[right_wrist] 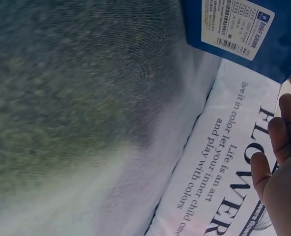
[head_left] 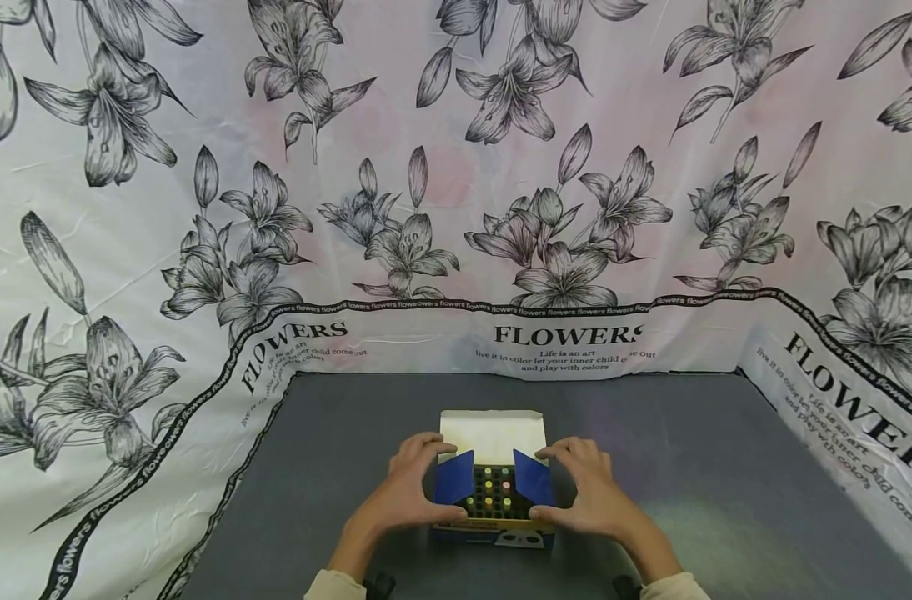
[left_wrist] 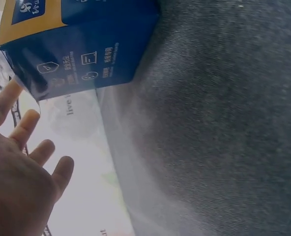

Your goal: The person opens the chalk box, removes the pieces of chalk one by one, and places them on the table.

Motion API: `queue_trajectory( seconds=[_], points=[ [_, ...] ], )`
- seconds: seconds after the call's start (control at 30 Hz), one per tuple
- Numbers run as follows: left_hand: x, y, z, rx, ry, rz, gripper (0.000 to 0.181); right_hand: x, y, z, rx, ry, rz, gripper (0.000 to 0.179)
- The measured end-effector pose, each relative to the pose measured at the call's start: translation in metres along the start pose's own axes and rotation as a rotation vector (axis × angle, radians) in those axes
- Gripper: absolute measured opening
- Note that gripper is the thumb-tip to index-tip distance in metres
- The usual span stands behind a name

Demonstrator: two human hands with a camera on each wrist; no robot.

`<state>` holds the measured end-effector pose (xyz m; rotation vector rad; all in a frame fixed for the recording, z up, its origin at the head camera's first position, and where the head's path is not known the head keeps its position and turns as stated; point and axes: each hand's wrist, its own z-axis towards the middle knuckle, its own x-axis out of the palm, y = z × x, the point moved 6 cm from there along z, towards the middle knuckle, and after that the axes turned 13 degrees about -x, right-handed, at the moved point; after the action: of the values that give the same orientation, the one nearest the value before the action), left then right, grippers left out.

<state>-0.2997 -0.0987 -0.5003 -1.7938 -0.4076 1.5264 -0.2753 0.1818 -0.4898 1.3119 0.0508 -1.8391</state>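
Observation:
A blue and yellow cardboard box (head_left: 482,536) stands on the table with its pale-lined lid (head_left: 492,435) raised at the back. Its blue side flaps, left (head_left: 453,479) and right (head_left: 534,478), tilt up. Between them, short round sticks (head_left: 488,502) with yellow, green and pink ends sit in a dark grid. My left hand (head_left: 405,490) spans the box's left side, thumb at the front corner, index finger at the back. Mirroring it on the right, my right hand (head_left: 597,493) holds the other side the same way. In both wrist views the remaining fingers are spread beside the box.
The dark grey tabletop (head_left: 351,442) extends around the box. A white flower-printed sheet (head_left: 396,342) hangs behind it and along both sides, meeting the table at its edges. In the right wrist view, a white printed label (right_wrist: 236,27) covers part of the box's side.

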Motion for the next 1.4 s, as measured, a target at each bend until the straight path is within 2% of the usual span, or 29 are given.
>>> queue_trajectory(
  seconds=[0.17,0.33,0.57,0.77,0.9,1.13,1.23,1.4],
  points=[
    [0.0,-0.008,0.004,0.018,-0.01,0.014,0.077,0.002,0.007,0.008,-0.026,0.034,-0.068,0.068],
    [0.0,-0.015,0.006,0.055,-0.015,0.026,0.071,0.004,0.013,0.015,-0.063,0.052,-0.087,0.068],
    [-0.01,-0.017,0.002,0.069,-0.013,-0.03,0.065,0.0,0.015,0.019,-0.082,0.023,-0.08,0.067],
    [-0.026,-0.011,-0.004,0.054,-0.057,-0.102,0.061,-0.014,0.016,0.016,-0.116,-0.071,-0.047,0.063],
    [-0.035,-0.004,-0.009,0.03,-0.1,-0.122,0.059,-0.024,0.015,0.011,-0.133,-0.131,-0.05,0.067],
    [-0.042,0.011,-0.017,0.026,-0.148,-0.139,0.055,-0.037,0.007,-0.004,-0.165,-0.208,-0.088,0.074],
    [-0.042,0.018,-0.021,0.018,-0.164,-0.13,0.056,-0.039,0.002,-0.01,-0.161,-0.216,-0.098,0.064],
    [-0.039,0.032,-0.028,-0.015,-0.164,-0.13,0.053,-0.035,-0.007,-0.022,-0.099,-0.189,-0.087,0.046]
  ],
)
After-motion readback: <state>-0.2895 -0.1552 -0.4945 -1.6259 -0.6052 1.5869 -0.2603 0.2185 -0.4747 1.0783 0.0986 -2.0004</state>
